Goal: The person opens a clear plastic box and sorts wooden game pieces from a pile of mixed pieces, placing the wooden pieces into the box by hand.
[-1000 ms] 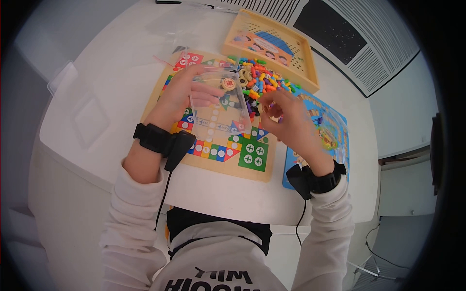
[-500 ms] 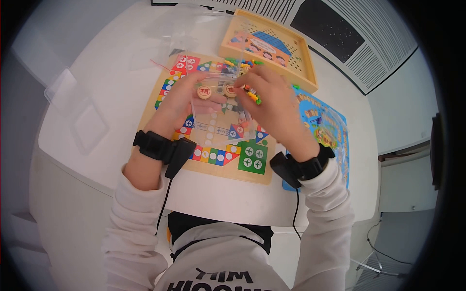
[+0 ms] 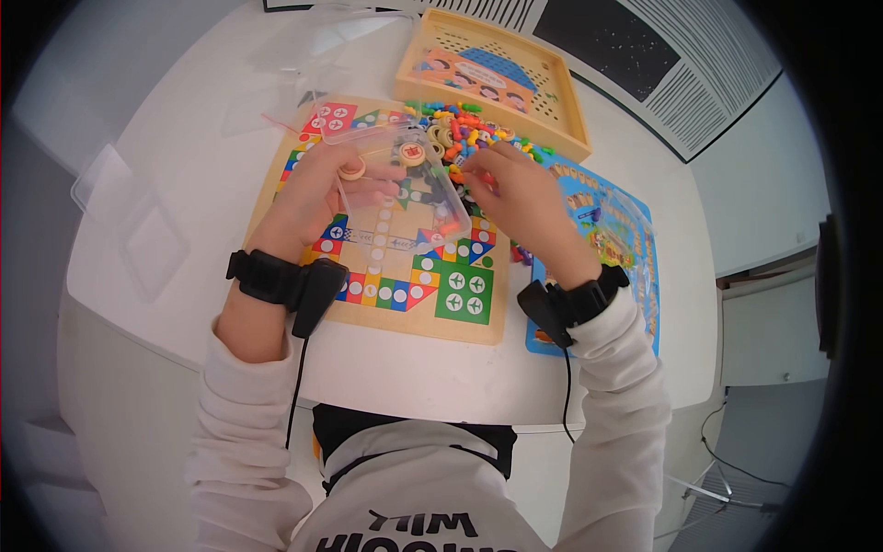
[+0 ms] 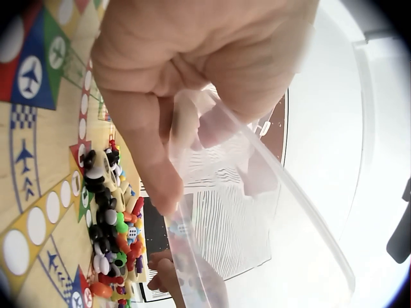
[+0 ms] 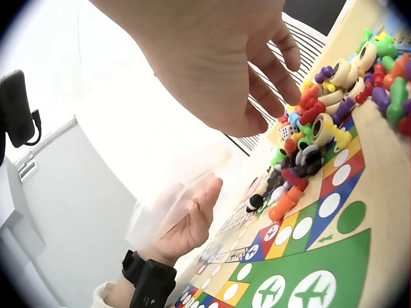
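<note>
My left hand grips a clear plastic box by its edge, tilted above a printed game board. Two round wooden discs show at the box, one near its far side and one by the thumb. Over the heap of small coloured pieces is my right hand, its fingers loosely bent at the near side. In the right wrist view, the right hand has spread fingers beside the heap, and nothing shows held in them.
The flight-pattern board lies under the box. Behind the heap stands a wooden tray with a picture card. A blue board lies at the right, a clear lid at the left, and clear plastic packaging at the back.
My right hand has gone from the heap to the box and back to the heap. A second disc now shows at the box, where one showed at first. The left hand keeps its grip.
</note>
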`<action>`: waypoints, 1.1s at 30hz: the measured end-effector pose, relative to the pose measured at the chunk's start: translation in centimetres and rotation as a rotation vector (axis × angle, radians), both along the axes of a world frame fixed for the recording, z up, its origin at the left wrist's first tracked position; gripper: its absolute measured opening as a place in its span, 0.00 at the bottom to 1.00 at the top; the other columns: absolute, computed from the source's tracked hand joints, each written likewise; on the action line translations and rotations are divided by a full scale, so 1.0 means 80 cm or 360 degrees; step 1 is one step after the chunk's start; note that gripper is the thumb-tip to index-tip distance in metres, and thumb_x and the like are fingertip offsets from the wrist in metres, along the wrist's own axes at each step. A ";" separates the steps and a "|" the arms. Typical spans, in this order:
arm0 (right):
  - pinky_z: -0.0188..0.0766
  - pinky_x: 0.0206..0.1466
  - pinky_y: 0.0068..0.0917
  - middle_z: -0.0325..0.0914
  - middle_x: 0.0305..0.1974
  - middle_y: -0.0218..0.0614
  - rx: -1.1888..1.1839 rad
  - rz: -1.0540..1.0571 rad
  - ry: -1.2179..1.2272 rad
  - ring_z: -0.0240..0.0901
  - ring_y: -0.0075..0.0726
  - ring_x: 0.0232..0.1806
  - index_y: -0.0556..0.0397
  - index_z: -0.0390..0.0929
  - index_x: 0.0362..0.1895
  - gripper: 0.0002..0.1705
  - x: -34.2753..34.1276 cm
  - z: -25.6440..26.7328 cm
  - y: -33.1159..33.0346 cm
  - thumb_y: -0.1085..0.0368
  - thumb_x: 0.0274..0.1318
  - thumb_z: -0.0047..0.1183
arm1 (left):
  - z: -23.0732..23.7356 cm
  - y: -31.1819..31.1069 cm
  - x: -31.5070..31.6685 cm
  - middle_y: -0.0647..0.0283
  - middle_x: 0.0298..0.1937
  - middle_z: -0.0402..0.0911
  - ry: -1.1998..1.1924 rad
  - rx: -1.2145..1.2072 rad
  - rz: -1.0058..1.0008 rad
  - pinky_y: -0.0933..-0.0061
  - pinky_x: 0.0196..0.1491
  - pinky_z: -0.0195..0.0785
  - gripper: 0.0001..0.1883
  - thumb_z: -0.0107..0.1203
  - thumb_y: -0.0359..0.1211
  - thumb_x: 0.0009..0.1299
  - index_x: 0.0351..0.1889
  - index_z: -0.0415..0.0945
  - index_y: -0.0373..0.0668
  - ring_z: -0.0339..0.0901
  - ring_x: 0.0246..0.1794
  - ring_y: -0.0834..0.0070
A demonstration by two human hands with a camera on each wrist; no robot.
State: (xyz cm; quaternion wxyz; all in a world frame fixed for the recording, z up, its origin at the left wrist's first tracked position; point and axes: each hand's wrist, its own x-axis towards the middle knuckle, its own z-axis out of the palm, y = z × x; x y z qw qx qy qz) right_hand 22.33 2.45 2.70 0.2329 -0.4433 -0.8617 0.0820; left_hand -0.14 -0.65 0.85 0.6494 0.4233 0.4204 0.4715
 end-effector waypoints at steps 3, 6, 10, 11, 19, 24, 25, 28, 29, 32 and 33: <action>0.66 0.42 0.36 0.73 0.33 0.33 0.0294 0.0116 -0.0152 0.72 0.38 0.39 0.50 0.78 0.30 0.07 -0.021 -0.012 0.020 0.64 0.46 0.50 | -0.009 0.007 -0.007 0.44 0.43 0.77 -0.0281 -0.0108 0.0115 0.73 0.42 0.71 0.25 0.39 0.36 0.61 0.57 0.61 0.33 0.79 0.36 0.66; 0.65 0.44 0.37 0.73 0.35 0.32 0.0509 0.0094 -0.0544 0.71 0.37 0.44 0.49 0.78 0.30 0.07 -0.044 -0.014 0.033 0.67 0.44 0.49 | -0.008 0.007 -0.011 0.42 0.39 0.77 -0.0368 -0.0115 0.0149 0.73 0.40 0.74 0.20 0.37 0.37 0.63 0.46 0.66 0.32 0.79 0.34 0.64; 0.65 0.45 0.36 0.73 0.35 0.34 0.0563 0.0107 -0.0767 0.70 0.38 0.45 0.49 0.78 0.28 0.06 -0.062 -0.026 0.047 0.68 0.44 0.49 | -0.003 0.004 -0.009 0.43 0.38 0.78 -0.0358 -0.0079 0.0208 0.73 0.38 0.74 0.22 0.38 0.40 0.65 0.48 0.64 0.32 0.79 0.33 0.64; 0.65 0.44 0.36 0.73 0.35 0.35 0.0541 0.0104 -0.0749 0.71 0.40 0.44 0.50 0.78 0.28 0.06 -0.064 -0.025 0.047 0.69 0.44 0.49 | -0.004 0.003 -0.010 0.43 0.37 0.78 -0.0345 -0.0056 0.0207 0.73 0.37 0.74 0.22 0.38 0.41 0.65 0.49 0.64 0.32 0.79 0.33 0.64; 0.71 0.35 0.34 0.77 0.30 0.37 0.0388 0.0038 -0.0494 0.75 0.41 0.34 0.55 0.78 0.26 0.06 -0.050 -0.016 0.055 0.67 0.45 0.50 | -0.003 0.005 -0.008 0.44 0.37 0.78 -0.0355 -0.0127 0.0234 0.72 0.37 0.74 0.23 0.38 0.43 0.66 0.50 0.64 0.33 0.79 0.32 0.65; 0.69 0.26 0.31 0.78 0.24 0.34 -0.0239 0.0129 0.0886 0.75 0.40 0.27 0.54 0.78 0.30 0.09 -0.041 0.024 0.035 0.63 0.47 0.51 | -0.009 0.007 -0.011 0.45 0.37 0.79 -0.0398 -0.0126 0.0213 0.75 0.36 0.74 0.22 0.41 0.41 0.65 0.49 0.64 0.33 0.79 0.33 0.65; 0.69 0.26 0.31 0.78 0.24 0.34 -0.0241 0.0125 0.0887 0.75 0.40 0.27 0.54 0.78 0.30 0.09 -0.043 0.034 0.024 0.63 0.47 0.51 | -0.006 0.006 -0.010 0.47 0.37 0.79 -0.0367 -0.0151 0.0202 0.74 0.36 0.74 0.21 0.42 0.42 0.65 0.49 0.65 0.35 0.79 0.34 0.66; 0.66 0.32 0.30 0.77 0.22 0.32 -0.0573 0.0396 0.0592 0.73 0.38 0.27 0.51 0.77 0.31 0.08 -0.065 0.042 -0.004 0.62 0.46 0.52 | -0.006 0.004 0.000 0.51 0.39 0.78 -0.0355 -0.0158 0.0250 0.73 0.36 0.74 0.21 0.41 0.42 0.65 0.50 0.65 0.37 0.79 0.35 0.67; 0.63 0.36 0.31 0.75 0.23 0.30 -0.0310 0.0476 0.0320 0.72 0.36 0.30 0.49 0.77 0.30 0.07 -0.072 0.033 -0.003 0.63 0.46 0.52 | -0.007 0.005 0.002 0.52 0.41 0.78 -0.0377 -0.0137 0.0325 0.73 0.37 0.74 0.22 0.41 0.43 0.66 0.51 0.66 0.37 0.79 0.35 0.68; 0.54 0.42 0.32 0.71 0.26 0.28 0.0388 0.0491 0.0005 0.69 0.33 0.36 0.45 0.75 0.28 0.05 -0.080 0.013 0.002 0.62 0.44 0.54 | -0.009 0.004 0.002 0.56 0.43 0.76 -0.0310 -0.0183 0.0272 0.73 0.36 0.74 0.21 0.42 0.43 0.66 0.51 0.66 0.38 0.78 0.38 0.69; 0.54 0.42 0.32 0.70 0.26 0.27 0.0481 0.0411 0.0030 0.69 0.32 0.37 0.44 0.76 0.28 0.05 -0.080 0.011 0.004 0.61 0.44 0.54 | -0.009 0.003 -0.001 0.56 0.43 0.76 -0.0308 -0.0180 0.0276 0.73 0.36 0.74 0.21 0.42 0.43 0.66 0.51 0.66 0.38 0.78 0.38 0.69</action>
